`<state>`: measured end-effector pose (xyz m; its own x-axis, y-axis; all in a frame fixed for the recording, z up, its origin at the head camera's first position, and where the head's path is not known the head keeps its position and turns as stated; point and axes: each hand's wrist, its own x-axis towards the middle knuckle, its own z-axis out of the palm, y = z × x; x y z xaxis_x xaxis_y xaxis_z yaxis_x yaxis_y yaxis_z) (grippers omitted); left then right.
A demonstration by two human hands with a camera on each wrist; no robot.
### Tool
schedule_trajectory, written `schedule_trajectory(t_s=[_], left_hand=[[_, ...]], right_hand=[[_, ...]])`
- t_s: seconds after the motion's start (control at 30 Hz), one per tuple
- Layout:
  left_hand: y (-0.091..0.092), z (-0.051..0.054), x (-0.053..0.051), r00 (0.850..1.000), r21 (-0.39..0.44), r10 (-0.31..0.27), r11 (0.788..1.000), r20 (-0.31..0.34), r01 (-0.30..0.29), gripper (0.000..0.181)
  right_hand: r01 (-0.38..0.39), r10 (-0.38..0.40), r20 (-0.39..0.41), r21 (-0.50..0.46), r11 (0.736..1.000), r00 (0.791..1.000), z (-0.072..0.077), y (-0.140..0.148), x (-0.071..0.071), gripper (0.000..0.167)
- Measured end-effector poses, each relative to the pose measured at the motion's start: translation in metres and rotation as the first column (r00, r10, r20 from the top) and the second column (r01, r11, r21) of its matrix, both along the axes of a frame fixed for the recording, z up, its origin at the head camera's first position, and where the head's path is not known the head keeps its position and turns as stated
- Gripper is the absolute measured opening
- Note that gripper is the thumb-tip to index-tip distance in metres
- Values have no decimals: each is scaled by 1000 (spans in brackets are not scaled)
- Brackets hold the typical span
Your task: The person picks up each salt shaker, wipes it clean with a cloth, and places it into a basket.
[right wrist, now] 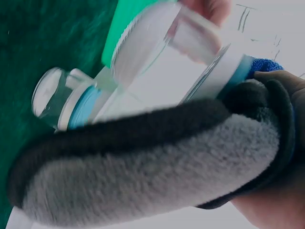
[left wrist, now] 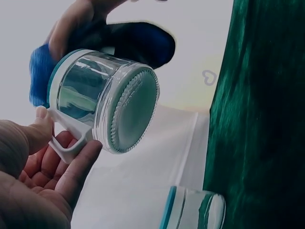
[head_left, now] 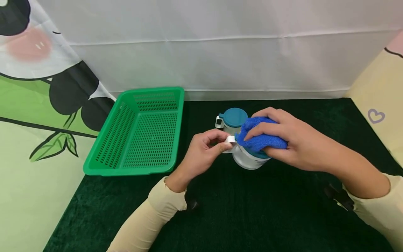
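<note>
My left hand [head_left: 201,151] pinches the white handle [left wrist: 69,133] of a clear glass jar [left wrist: 126,105] with a teal lid and white collar. The jar is tilted, its ribbed base showing in the left wrist view. With my right hand [head_left: 288,140] I hold a folded blue cloth [head_left: 264,134] against the lid, hiding most of it. A grey fold of the cloth [right wrist: 157,171] hangs toward the camera in the right wrist view. Just behind is a second lidded jar [head_left: 234,118] of the same sort, standing on the dark green tabletop, its white handle facing left.
A green slotted plastic basket [head_left: 130,171] sits at the left, its inside floor showing. The dark green cloth tabletop [head_left: 239,210] stretches in front of the jars. A white sheet [head_left: 220,66] hangs behind, with printed panels at both sides.
</note>
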<state>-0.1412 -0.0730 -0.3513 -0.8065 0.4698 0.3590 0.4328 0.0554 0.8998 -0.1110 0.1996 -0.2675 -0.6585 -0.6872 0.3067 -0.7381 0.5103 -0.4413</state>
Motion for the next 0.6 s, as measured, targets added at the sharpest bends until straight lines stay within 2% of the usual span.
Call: schedule_trajectory(t_s=[0.1,0.2,0.33,0.47,0.6], left_hand=[[-6,7,1,1000,2,26,1000,4,-26,10],[-9,9,-1,1000,9,19,1000,-6,-19,10],[-11,11,-1,1000,25,-10,1000,-7,10,8],[-6,12,2,998,41,-58,997,2,58,9],[-1,11,3,998,43,-58,997,-5,58,9]], right_hand=[[-17,17,-3,10,1000,1000,5,2,12,58],[2,-2,14,-1,1000,1000,4,12,17,61],[58,-56,65,-35,998,996,5,24,10,56],[91,-84,106,-61,994,991,9,23,-3,46],[79,-74,89,-47,996,993,15,12,-5,44]])
